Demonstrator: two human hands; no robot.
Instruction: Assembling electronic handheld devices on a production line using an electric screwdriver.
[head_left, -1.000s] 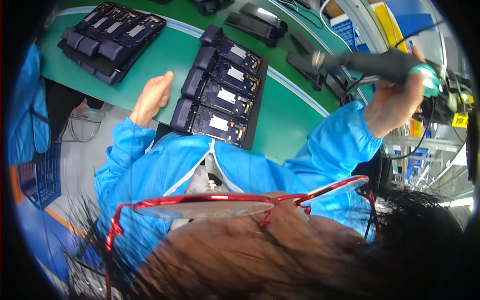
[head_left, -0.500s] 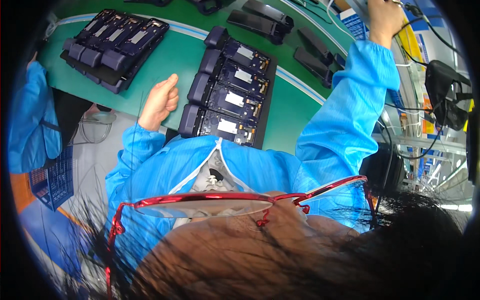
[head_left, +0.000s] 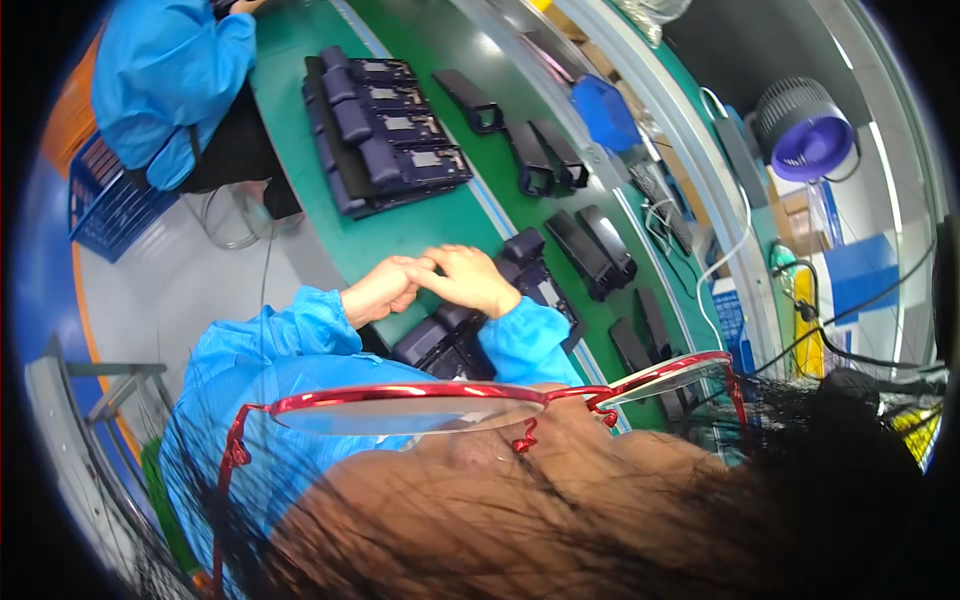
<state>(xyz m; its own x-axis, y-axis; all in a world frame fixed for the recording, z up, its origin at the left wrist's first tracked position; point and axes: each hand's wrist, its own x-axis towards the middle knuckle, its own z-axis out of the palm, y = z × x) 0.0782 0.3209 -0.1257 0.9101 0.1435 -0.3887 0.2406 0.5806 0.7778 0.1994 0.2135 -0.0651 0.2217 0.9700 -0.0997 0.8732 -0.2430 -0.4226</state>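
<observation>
My left hand [head_left: 382,292] has its fingers curled in. Against it, my right hand [head_left: 470,280] lays bent fingers over the left fingertips. Whatever may be pinched between them is hidden. Beneath and beside my hands lies a row of dark navy device housings [head_left: 540,284], partly covered by my right hand and sleeve. Farther along the green bench, a second row of open device housings [head_left: 415,128] rests stacked on a dark tray, with circuit boards and pale labels showing.
Several black plastic covers [head_left: 590,250] lie on the dark green strip behind a pale rail. A purple fan [head_left: 812,140], a blue bin [head_left: 605,112] and loose cables [head_left: 730,250] are to the right. At far left, a co-worker in a blue sleeve [head_left: 180,80] is near a blue crate [head_left: 115,200].
My right hand has come down from the shelf at upper right to meet my left hand over the near housings. The view has turned, bringing in more of the co-worker and the fan.
</observation>
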